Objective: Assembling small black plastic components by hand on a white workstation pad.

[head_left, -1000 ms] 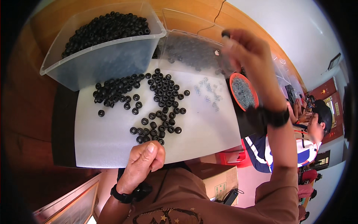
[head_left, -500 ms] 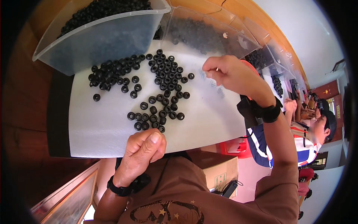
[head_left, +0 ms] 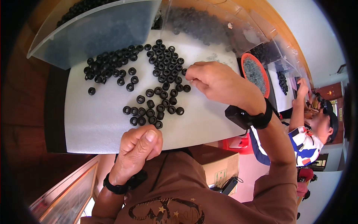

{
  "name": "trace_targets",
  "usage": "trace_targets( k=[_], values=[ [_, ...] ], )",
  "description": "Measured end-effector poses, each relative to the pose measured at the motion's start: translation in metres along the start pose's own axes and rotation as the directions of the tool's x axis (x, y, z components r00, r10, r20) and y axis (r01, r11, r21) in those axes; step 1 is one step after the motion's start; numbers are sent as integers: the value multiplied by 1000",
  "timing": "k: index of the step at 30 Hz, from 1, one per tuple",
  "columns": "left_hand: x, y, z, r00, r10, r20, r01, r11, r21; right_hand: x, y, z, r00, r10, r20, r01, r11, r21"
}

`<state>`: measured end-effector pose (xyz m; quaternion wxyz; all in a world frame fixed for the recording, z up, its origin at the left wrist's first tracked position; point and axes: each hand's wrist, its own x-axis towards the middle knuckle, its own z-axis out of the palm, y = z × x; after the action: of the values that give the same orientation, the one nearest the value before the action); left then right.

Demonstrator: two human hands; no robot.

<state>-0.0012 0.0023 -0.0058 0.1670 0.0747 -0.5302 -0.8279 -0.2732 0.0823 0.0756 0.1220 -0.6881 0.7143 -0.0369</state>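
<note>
My left hand (head_left: 140, 143) is closed at the front edge of the white mat (head_left: 100, 130), its thumb lying over the curled fingers. Whatever it may hold is hidden. At the right side of the loose black rings (head_left: 166, 67), my right hand (head_left: 218, 80) is pinched, fingertips beside the outermost ring. Too little shows between those fingers to name anything. A heap of thick black rings (head_left: 106, 63) lies further left, and a looser group (head_left: 151, 112) sits just beyond my left hand. Small thin clear or metallic pieces (head_left: 214, 58) lie behind my right hand.
A large translucent bin (head_left: 97, 37) of black rings stands at the back left; another clear bin (head_left: 201, 28) is beside it. An orange-red bowl (head_left: 267, 80) of small grey pieces stands right of my right wrist. A co-worker (head_left: 309, 138) sits at the right.
My right hand has moved left, from above the small pieces to the edge of the black rings, uncovering the orange-red bowl. My left hand stays closed in nearly the same place.
</note>
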Motion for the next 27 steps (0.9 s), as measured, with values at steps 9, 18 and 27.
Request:
trace_targets(
  k=[9,18,27],
  values=[
    [2,5,1,999,-37,21,38,999,-31,-12,-16,19,999,24,-33,-25,999,-25],
    [10,0,10,999,15,-38,-21,985,-171,-32,-88,7,963,-143,-230,188,964,187],
    [6,-7,6,996,37,-76,-47,990,-131,-39,-79,8,936,-175,-305,252,938,238]
  ],
)
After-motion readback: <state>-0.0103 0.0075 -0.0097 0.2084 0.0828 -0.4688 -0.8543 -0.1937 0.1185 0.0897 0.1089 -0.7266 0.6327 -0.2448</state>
